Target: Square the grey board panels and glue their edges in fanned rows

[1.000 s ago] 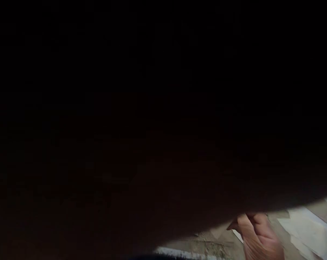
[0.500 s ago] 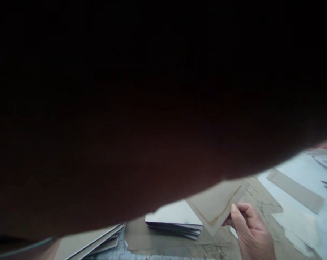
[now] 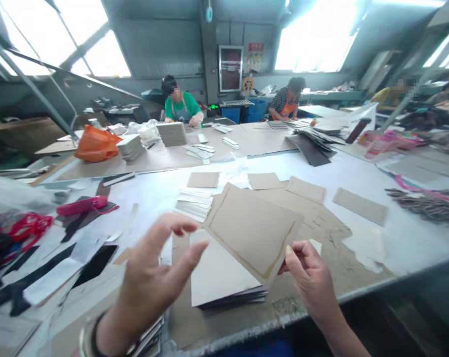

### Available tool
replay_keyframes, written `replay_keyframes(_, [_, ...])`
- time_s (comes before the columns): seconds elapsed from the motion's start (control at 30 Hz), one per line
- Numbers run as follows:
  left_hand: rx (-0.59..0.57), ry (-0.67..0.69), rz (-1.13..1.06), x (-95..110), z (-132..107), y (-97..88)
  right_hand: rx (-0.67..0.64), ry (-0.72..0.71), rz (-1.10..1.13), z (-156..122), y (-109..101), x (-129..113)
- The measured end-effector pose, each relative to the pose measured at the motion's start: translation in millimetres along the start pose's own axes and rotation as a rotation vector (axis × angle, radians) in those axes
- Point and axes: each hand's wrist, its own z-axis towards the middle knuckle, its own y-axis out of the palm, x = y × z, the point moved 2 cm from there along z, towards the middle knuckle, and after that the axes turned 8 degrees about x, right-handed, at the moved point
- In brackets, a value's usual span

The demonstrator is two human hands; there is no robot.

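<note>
Grey walls [image 3: 160,44] and bright windows [image 3: 315,37] stood behind the long work area, where a person in green [image 3: 185,105] and a person in an orange apron [image 3: 288,108] bent over a brown surface [image 3: 261,145]. Nearer, a white-topped table [image 3: 332,178] carried a brown mat [image 3: 330,243] at the middle of its near edge.

Above that mat was a brown sheet [image 3: 252,225], with a darker yellowish line running along two of its edges. The right hand [image 3: 309,270] gripped the sheet's right-hand corner between thumb and bent fingers, close to the table's near edge. To the left, the left hand [image 3: 155,270] held nothing; its thumb and fingers were spread apart and slightly blurred, near a stack of white-topped boards [image 3: 217,272]. Whether that hand touched the stack could not be told. The sheet overlapped the stack's right side in the view, though contact between them was unclear.

Toward the far edge of the table lay a fanned pile of white strips [image 3: 195,203] and, curving rightward from it, four small brown cards [image 3: 264,181]. A heap of dark strips [image 3: 427,206] sat near the right end, and a pink roll-shaped object [image 3: 82,206] lay toward the left end, beyond some black pieces [image 3: 96,265].
</note>
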Motion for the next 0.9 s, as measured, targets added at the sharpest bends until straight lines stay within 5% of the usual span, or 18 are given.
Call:
replay_keyframes(0.13, [-0.133,0.076,-0.077,1.6,-57.9,49.6,0.005,0.054,0.075,-1.1,11.3,5.1])
replay_keyframes(0.3, [-0.117,0.238,-0.053,11.9,-102.7,74.4,-0.016,0.118,0.116,-5.4,29.2,11.7])
replay_keyframes(0.57, [-0.179,0.513,0.018,5.5,-71.5,69.8,-0.015,0.197,0.171,-5.0,43.7,13.7])
replay_keyframes(0.73, [-0.142,0.61,0.016,7.8,-45.1,56.4,-0.084,0.073,0.142,-1.8,46.4,-10.5])
replay_keyframes(0.8, [-0.061,0.539,-0.01,6.5,-34.4,47.0,-0.117,-0.029,0.053,-0.7,42.1,-13.8])
replay_keyframes(0.9, [0.149,0.231,-0.073,3.8,-22.0,31.6,-0.135,-0.044,-0.142,2.2,31.5,4.5])
